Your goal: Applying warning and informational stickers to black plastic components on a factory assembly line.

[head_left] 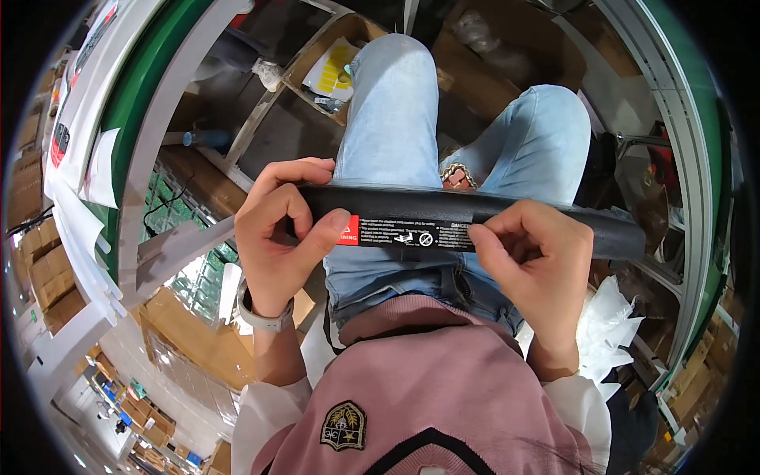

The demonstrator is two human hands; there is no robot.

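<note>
A long black plastic tube-like part [412, 199] lies crosswise over my lap, its right end running out past my right hand. Along its near side sits a warning label [396, 232] with a red block at its left end, a black field and small white pictograms. My left hand [277, 229] is closed at the left end, the thumb resting on the label's red block and the fingers bent around the part. My right hand [546, 257] is closed too, its thumb and curled forefinger pressed together at the label's right end. Its other fingers are partly hidden.
Jeans-clad legs [392, 111] are under the part. A green-edged bench frame [150, 87] stands left, another frame [685, 150] right. Ahead is a cardboard box [514, 47]. Crumpled white paper [609, 328] lies by my right forearm, flattened cardboard [190, 336] at the left.
</note>
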